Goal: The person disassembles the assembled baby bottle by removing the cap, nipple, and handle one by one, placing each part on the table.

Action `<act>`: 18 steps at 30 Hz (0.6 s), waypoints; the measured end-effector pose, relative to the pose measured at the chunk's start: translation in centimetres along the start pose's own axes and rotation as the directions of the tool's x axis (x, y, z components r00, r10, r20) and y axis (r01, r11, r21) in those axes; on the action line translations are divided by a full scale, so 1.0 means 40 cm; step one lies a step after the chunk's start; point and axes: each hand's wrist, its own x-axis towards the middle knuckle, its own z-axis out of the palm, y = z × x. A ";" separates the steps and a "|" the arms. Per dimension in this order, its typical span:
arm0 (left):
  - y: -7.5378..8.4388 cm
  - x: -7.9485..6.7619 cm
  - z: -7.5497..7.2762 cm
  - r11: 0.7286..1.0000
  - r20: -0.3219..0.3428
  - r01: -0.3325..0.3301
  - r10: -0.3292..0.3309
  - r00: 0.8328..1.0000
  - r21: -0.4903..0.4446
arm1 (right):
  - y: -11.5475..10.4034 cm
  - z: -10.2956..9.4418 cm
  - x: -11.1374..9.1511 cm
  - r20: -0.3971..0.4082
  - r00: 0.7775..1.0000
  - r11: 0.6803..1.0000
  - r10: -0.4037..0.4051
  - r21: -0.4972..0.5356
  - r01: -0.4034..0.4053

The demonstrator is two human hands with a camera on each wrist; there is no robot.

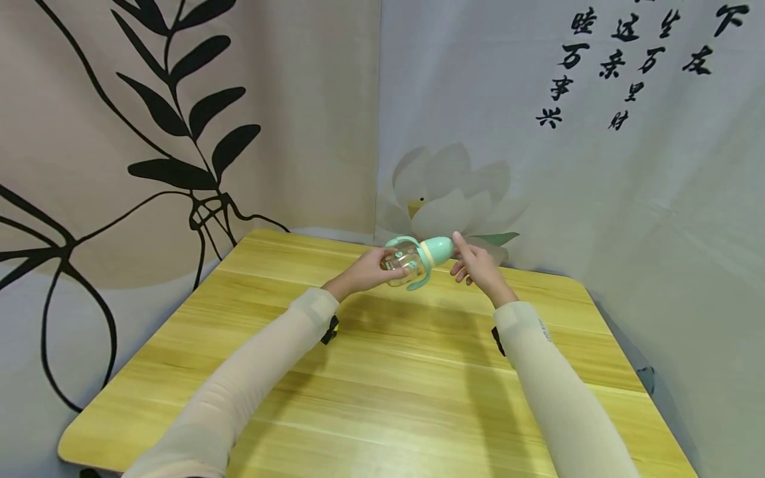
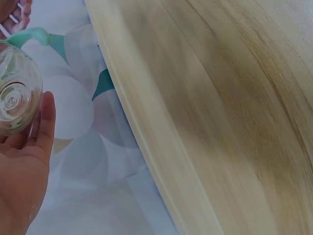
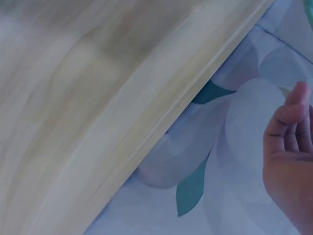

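My left hand (image 1: 372,271) grips a baby bottle (image 1: 411,261) by its clear body, thumb along the near side. The bottle has mint-green side handles, a pale yellow collar and a rounded mint-green cap (image 1: 439,249). It lies on its side above the far part of the table, cap pointing right. In the left wrist view the round clear base of the bottle (image 2: 17,95) faces the camera, with the left fingers (image 2: 46,125) behind it. My right hand (image 1: 479,267) is right beside the cap's end, index finger raised and other fingers loosely bent, holding nothing.
A wood-grain table (image 1: 382,398) spreads beneath both arms, its far edge just behind the bottle. Behind it hang a beige curtain (image 1: 317,119) with dark leaf drawings and a pale cloth (image 1: 657,186) with black writing and a flower print.
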 end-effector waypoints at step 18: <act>0.025 -0.016 0.038 1.000 0.070 -0.017 0.016 0.997 0.005 | 0.018 0.075 -0.004 -0.079 0.996 0.992 0.033 0.124 -0.023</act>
